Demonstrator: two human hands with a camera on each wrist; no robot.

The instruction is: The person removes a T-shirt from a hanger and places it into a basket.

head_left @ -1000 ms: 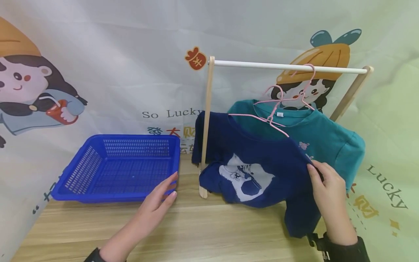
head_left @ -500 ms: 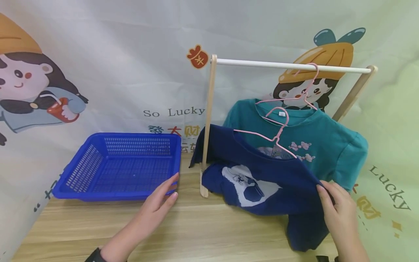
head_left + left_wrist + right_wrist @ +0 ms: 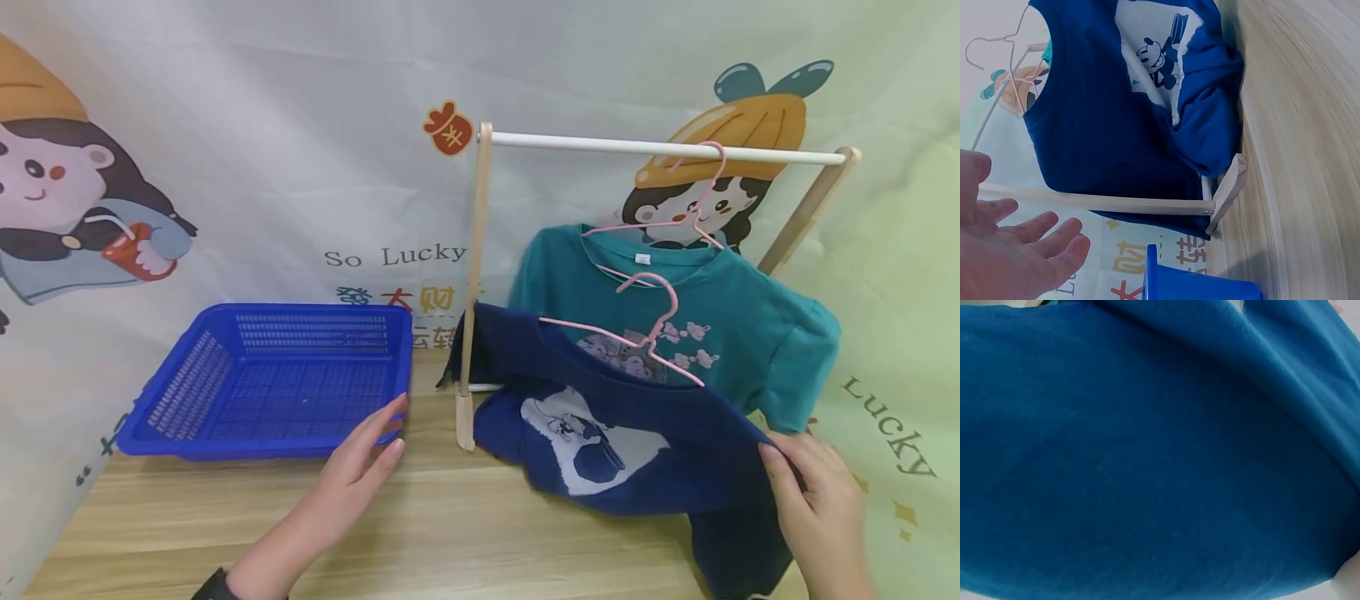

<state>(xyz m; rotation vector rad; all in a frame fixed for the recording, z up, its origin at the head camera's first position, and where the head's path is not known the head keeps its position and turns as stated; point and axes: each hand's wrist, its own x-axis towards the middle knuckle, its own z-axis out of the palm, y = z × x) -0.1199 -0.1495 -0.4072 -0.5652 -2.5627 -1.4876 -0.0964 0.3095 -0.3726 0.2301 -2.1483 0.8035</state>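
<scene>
My right hand [image 3: 821,492] pinches the shoulder of a navy blue T-shirt [image 3: 630,408] with a white cartoon print. A pink hanger [image 3: 645,342] sits in its neckline, the hook off the rail. Cloth of that shirt fills most of the right wrist view. Behind it a teal T-shirt [image 3: 780,325] hangs by another pink hanger [image 3: 701,221] from the white rail [image 3: 585,144]. My left hand [image 3: 356,467], fingers extended and holding nothing, is beside the right front corner of a blue plastic basket [image 3: 407,358]. In the left wrist view, the navy shirt overlaps the rack's wooden post [image 3: 1116,204].
The basket stands at the left on the wooden table [image 3: 420,533]. The rack's near post [image 3: 477,250] rises between basket and shirts, its other post [image 3: 810,208] at the right. A printed cloth backdrop [image 3: 300,125] closes off the back.
My right hand has drawn the navy T-shirt and its hanger down and to the right, toward me. More of the teal T-shirt's print shows. The left hand has stayed in place.
</scene>
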